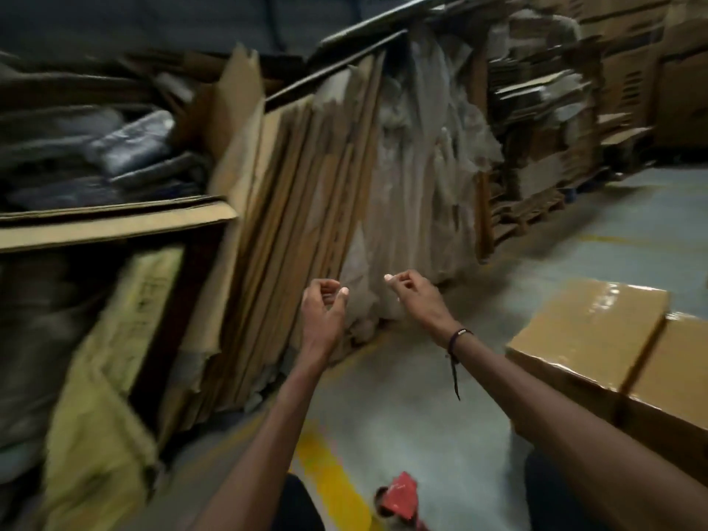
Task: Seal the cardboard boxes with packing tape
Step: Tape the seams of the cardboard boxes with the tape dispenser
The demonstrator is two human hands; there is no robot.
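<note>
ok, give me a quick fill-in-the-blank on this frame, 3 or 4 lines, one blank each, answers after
1. The dark cord bracelet sits on the person's ____ wrist.
2. The red tape dispenser lies on the ____, between the forearms.
3. The glossy taped boxes lie on the ____ side of the view.
4. The flattened cardboard sheets stand ____ the left hand and right hand.

Missing words: right; floor; right; beyond

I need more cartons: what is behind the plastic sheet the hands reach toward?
Flattened cardboard sheets lean upright beside and behind the plastic sheet. What lies directly behind its middle is covered and blurred.
</note>
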